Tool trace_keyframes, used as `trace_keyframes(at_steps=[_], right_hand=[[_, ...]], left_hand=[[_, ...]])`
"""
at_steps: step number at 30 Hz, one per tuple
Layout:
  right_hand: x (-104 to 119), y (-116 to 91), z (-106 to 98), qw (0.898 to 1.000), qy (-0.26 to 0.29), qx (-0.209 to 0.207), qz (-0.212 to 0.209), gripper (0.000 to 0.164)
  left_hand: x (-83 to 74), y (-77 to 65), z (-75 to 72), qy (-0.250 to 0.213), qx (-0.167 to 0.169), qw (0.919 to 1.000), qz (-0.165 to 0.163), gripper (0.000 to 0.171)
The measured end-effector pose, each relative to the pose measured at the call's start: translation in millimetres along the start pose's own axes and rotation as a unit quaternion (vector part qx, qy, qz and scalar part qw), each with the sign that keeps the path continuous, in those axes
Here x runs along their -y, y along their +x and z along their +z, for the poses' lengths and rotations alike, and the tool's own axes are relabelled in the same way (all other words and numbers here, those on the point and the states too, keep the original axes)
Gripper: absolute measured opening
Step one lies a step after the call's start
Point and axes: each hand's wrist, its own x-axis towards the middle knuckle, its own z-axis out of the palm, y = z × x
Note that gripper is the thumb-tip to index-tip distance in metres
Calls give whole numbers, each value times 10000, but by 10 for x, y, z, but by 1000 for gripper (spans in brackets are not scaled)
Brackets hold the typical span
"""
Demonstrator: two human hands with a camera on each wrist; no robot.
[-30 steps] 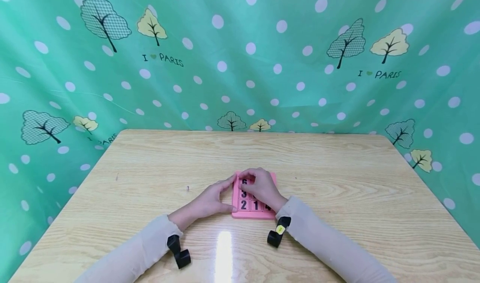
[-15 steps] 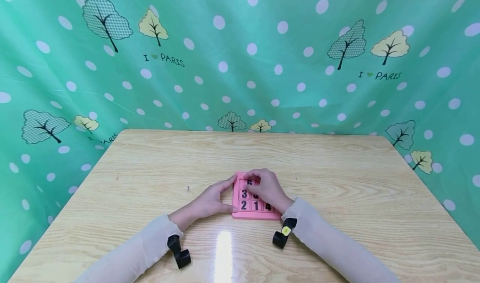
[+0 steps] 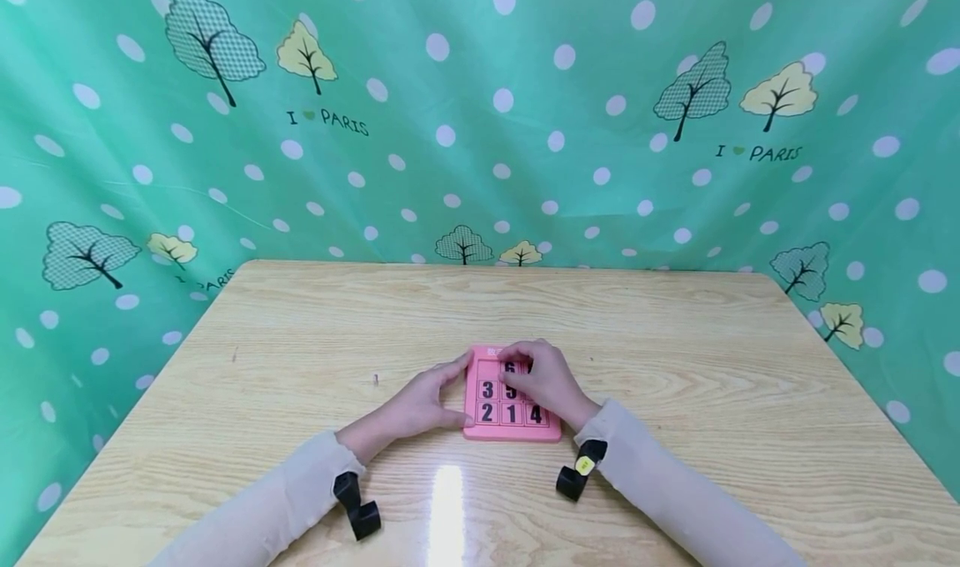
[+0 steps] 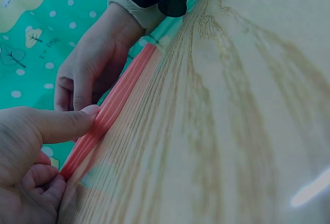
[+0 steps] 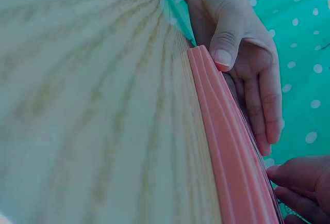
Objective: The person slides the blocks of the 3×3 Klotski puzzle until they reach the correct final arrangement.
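Observation:
A pink sliding number puzzle (image 3: 480, 435) lies flat on the wooden table in the head view. Tiles 3, 5, 2, 1 and 4 show black digits, and its top left slot shows bare pink. My left hand (image 3: 427, 396) holds the puzzle's left edge, thumb at the near corner and fingers at the far one; in the left wrist view the thumb (image 4: 69, 124) presses on the ridged pink side. My right hand (image 3: 551, 383) reaches over the top row, thumb and index finger on the tile marked 6 (image 3: 510, 368). It hides the tiles at the upper right.
Bare wood grain of the table (image 3: 337, 317) surrounds the puzzle. A tiny dark speck (image 3: 376, 379) lies left of it. Behind hangs a green dotted curtain (image 3: 450, 92). Black wrist cameras (image 3: 572, 482) sit on both sleeves.
My right hand has moved to the right along the top row, and the 6 tile has slid from the left slot to the middle. My left hand stays in place.

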Motion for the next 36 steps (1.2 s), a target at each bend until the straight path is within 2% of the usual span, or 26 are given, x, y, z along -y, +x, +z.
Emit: trace_keyframes(at_steps=[6, 17, 27, 36], right_hand=[[-10, -6, -7, 10000, -8, -7, 35, 24], [-43, -92, -8, 9994, 330, -15, 32, 27], [-28, -207, 3, 9983, 372, 199, -405, 28], [-25, -239, 13, 9974, 331, 322, -552, 25]], left_hand=[[2, -1, -1, -44, 28, 10000, -14, 96], [12, -1, -1, 9, 37, 10000, -12, 95], [2, 1, -1, 18, 41, 10000, -68, 95], [1, 8, 7, 14, 18, 10000, -67, 95]])
